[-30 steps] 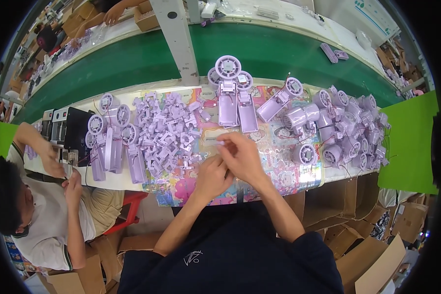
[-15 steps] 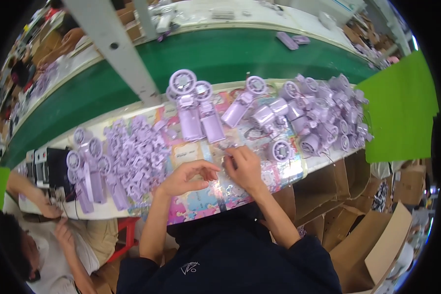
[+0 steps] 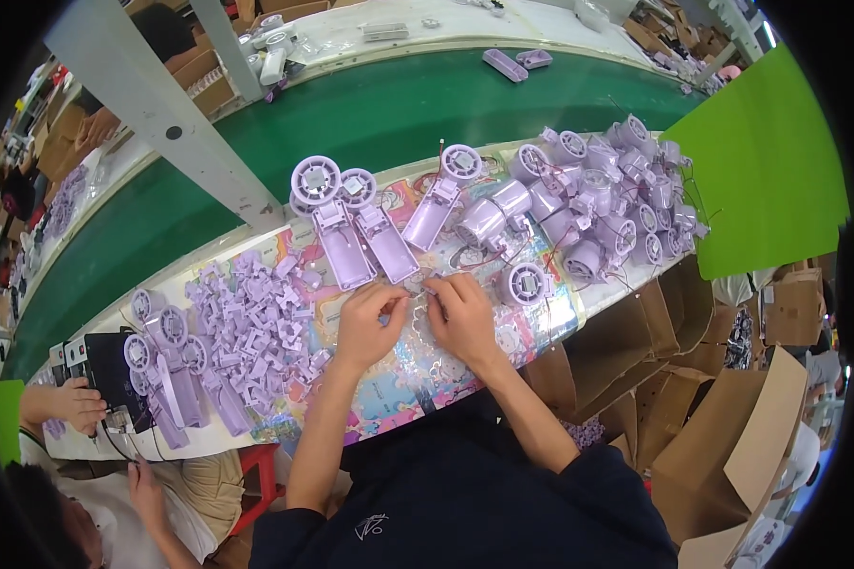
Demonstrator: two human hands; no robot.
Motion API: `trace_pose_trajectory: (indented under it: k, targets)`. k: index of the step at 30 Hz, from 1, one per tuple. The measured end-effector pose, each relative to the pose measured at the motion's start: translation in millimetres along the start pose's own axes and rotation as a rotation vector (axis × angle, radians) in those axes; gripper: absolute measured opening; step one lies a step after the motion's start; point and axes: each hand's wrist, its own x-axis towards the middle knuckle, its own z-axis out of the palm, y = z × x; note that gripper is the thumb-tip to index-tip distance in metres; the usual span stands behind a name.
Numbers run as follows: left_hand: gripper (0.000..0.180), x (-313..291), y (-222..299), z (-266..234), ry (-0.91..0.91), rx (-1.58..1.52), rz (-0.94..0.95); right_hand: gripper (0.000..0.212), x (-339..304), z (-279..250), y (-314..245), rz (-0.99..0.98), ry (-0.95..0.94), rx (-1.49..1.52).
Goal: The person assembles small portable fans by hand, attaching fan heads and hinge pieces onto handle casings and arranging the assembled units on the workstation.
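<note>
My left hand (image 3: 371,327) and my right hand (image 3: 463,318) are close together over the patterned mat (image 3: 389,403), a small gap between their fingertips. The fingers of both are curled into a pinch; whatever they hold is too small to make out. Just beyond my left hand lie open lilac fan handles with round heads (image 3: 344,242). Another lilac fan with an open handle (image 3: 431,213) rests beyond the fingertips of my right hand. To the right of that hand is a round lilac fan head (image 3: 524,284).
Small lilac plastic parts (image 3: 251,332) are heaped at the left. Wired lilac fan heads (image 3: 626,194) pile up at the right, near a green panel (image 3: 759,161). A green conveyor belt (image 3: 399,104) runs behind. A co-worker's hand (image 3: 81,406) is at far left; cardboard boxes (image 3: 702,455) stand lower right.
My left hand has closed from a loosely spread pose into a pinch and come nearer the fan handles. The whole view has shifted a little. The co-worker's hand has moved onto the black device.
</note>
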Motion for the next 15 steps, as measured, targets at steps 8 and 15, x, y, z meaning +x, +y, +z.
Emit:
trace_pose_trajectory:
  k: [8,15]
  targets:
    - [0.03,-2,1,6,0.004,0.279,0.21,0.026,-4,0,1,-0.03,-0.017,0.056]
    - [0.055,-4,7,6,-0.086,0.439,0.267,0.026,-4,-8,-1,-0.186,-0.108,0.068]
